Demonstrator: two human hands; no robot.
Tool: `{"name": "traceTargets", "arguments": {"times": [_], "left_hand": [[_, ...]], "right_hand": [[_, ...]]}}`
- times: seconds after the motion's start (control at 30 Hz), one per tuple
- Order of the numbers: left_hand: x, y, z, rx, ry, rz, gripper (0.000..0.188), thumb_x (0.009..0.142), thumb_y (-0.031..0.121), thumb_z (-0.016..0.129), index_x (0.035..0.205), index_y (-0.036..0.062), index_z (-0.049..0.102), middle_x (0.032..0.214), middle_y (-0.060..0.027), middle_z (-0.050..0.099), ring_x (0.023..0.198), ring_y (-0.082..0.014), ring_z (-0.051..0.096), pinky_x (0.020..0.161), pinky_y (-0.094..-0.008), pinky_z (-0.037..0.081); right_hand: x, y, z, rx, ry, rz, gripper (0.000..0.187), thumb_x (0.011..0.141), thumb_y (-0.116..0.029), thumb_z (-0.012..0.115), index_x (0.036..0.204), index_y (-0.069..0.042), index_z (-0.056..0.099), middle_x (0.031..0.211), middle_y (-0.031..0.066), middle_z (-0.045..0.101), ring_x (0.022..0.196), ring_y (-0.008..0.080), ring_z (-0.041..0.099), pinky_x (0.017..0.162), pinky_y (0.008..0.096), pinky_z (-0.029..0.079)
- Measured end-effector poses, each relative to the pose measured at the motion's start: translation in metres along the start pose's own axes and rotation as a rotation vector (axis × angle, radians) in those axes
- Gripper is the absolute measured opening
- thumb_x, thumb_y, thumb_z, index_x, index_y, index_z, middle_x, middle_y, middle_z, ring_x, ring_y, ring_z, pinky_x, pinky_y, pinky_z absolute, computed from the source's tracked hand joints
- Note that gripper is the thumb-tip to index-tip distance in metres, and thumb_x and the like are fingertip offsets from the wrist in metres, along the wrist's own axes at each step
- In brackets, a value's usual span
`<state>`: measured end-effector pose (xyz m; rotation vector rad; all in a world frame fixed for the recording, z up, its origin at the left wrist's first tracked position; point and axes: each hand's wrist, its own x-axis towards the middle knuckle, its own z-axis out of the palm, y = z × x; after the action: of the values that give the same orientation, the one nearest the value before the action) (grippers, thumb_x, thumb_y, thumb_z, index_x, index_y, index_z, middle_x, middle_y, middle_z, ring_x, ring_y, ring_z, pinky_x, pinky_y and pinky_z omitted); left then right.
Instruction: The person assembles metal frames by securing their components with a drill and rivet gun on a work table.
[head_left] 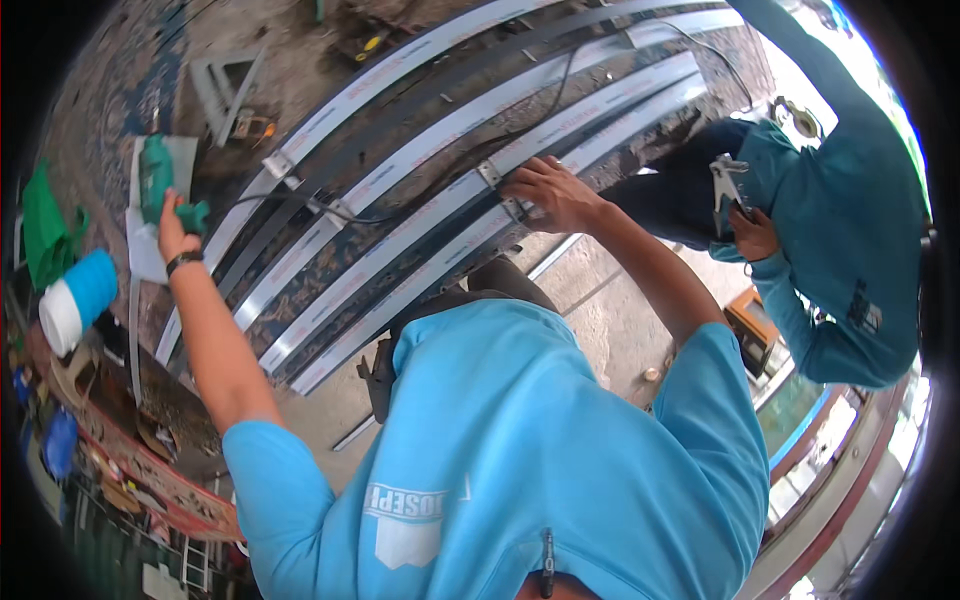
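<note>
My left hand (180,232) is wrapped round the handle of a green power drill (156,172), held out at the left with its bit pointing away from me. A dark cable leads off from it across the bench. Long metal profiles (440,205) with pale protective film lie side by side in front of me. At their near side, my right hand (552,195) grips one of the profiles, fingers bent over it. Small metal brackets (488,174) sit on the profiles, one right beside my fingertips; part of another is hidden by my hand.
At the right, a person in a dark teal top holds a silver locking clamp (728,185). A triangular metal frame (228,92) and an orange-black tool (254,128) lie on the far left of the bench. Left of the drill are a blue-and-white container (78,300) and green cloth (48,230).
</note>
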<state>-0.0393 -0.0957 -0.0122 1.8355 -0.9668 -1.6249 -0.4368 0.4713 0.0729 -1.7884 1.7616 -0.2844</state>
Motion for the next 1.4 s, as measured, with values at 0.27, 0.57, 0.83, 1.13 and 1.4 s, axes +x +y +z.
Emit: {"name": "traceTargets", "arguments": {"times": [0.27,0.57,0.83,1.13,1.4], "left_hand": [[-0.040,0.048,-0.010,-0.344,-0.121,0.005,0.027,0.094,0.022,0.078,0.113,0.0085,0.065,0.095,-0.0036,0.067,0.084,-0.0164,0.067,0.073,-0.0324,0.055],[-0.306,0.076,-0.023,-0.402,-0.619,0.470,0.070,0.100,0.049,0.066,0.140,-0.0064,0.048,0.128,-0.0190,0.060,0.108,-0.0224,0.063,0.083,-0.0329,0.055],[-0.488,0.052,0.074,0.608,-0.572,0.602,0.059,0.096,0.019,0.076,0.144,-0.0022,0.048,0.116,-0.0145,0.070,0.095,-0.0186,0.071,0.081,-0.0335,0.058],[-0.548,-0.011,0.159,1.093,-0.837,0.768,0.079,0.086,0.023,0.086,0.150,0.0013,0.045,0.119,-0.0215,0.073,0.110,-0.0298,0.074,0.094,-0.0378,0.056],[-0.552,-0.027,0.171,1.216,-0.802,0.788,0.081,0.087,0.039,0.083,0.150,0.0039,0.045,0.118,-0.0227,0.073,0.111,-0.0367,0.073,0.094,-0.0431,0.057]], "right_hand": [[0.001,0.004,-0.005,0.007,-0.035,-0.016,0.075,0.062,-0.025,0.091,0.131,-0.015,0.063,0.128,0.0042,0.058,0.128,0.0272,0.051,0.109,0.0449,0.038],[-0.009,0.016,0.005,0.069,0.072,-0.094,0.070,0.061,-0.025,0.089,0.127,-0.016,0.067,0.122,0.0037,0.060,0.121,0.0263,0.053,0.103,0.0436,0.039],[-0.019,0.028,0.024,0.115,0.223,-0.174,0.068,0.062,-0.023,0.089,0.127,-0.018,0.068,0.120,0.0052,0.060,0.120,0.0270,0.053,0.102,0.0435,0.039],[-0.022,0.036,0.037,0.124,0.305,-0.222,0.066,0.062,-0.021,0.090,0.123,-0.018,0.068,0.118,0.0037,0.060,0.119,0.0271,0.054,0.100,0.0440,0.040],[-0.022,0.039,0.039,0.128,0.315,-0.241,0.066,0.061,-0.023,0.091,0.123,-0.018,0.069,0.119,0.0032,0.060,0.119,0.0263,0.054,0.099,0.0437,0.041]]}}
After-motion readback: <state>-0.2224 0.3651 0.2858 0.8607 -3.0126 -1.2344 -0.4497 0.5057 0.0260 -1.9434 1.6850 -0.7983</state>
